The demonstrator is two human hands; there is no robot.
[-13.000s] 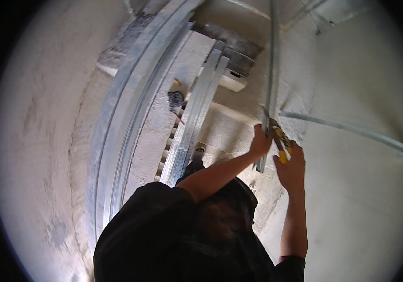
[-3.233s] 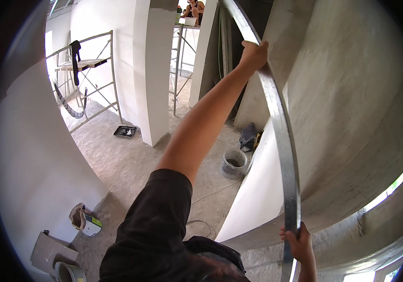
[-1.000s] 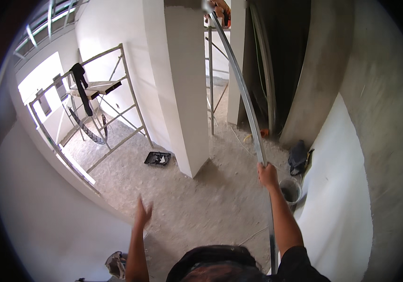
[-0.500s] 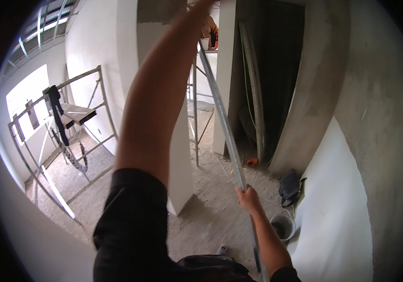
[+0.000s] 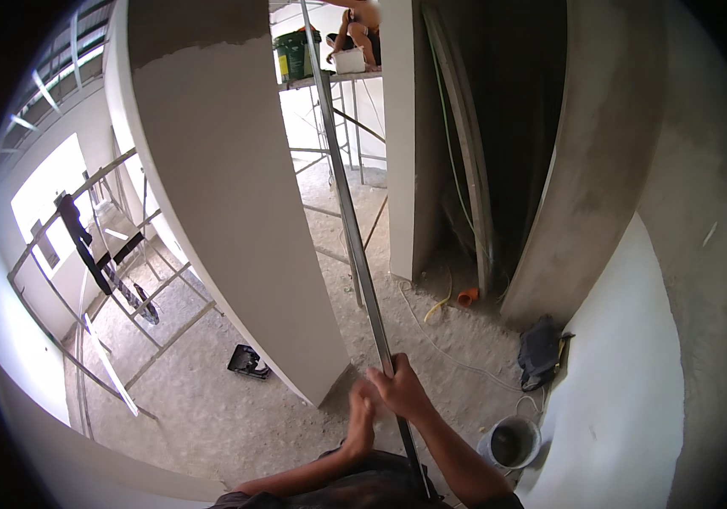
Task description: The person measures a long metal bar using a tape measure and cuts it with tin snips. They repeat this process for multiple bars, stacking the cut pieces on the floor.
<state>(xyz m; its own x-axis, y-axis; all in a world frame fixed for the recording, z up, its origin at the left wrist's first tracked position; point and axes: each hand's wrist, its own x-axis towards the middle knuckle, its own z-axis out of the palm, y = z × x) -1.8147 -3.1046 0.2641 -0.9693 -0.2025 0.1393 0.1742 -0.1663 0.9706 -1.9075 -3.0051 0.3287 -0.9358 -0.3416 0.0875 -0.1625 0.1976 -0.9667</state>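
Note:
A long, narrow grey metal bar (image 5: 348, 212) stands tilted in front of me, its top leaning away and running past the upper edge, its lower end close to my body. My right hand (image 5: 402, 390) is closed around the bar's lower part. Just left of it, my left hand (image 5: 362, 417) is raised beside the bar with the wrist bent. Its fingers are smeared by motion, so I cannot tell whether they touch the bar or how far they are closed.
A pillar (image 5: 228, 212) rises at centre left, with metal scaffolding (image 5: 164, 343) beyond it. A black tray (image 5: 248, 361) lies by its base. At right are a bucket (image 5: 512, 443), a dark bag (image 5: 540, 352) and an orange pipe (image 5: 467, 297). Another person (image 5: 359, 38) crouches on a far scaffold platform.
My left arm has come down from high overhead to beside my right hand. The bar's upper part has swung left, and the right hand has shifted left with it. The view has turned slightly.

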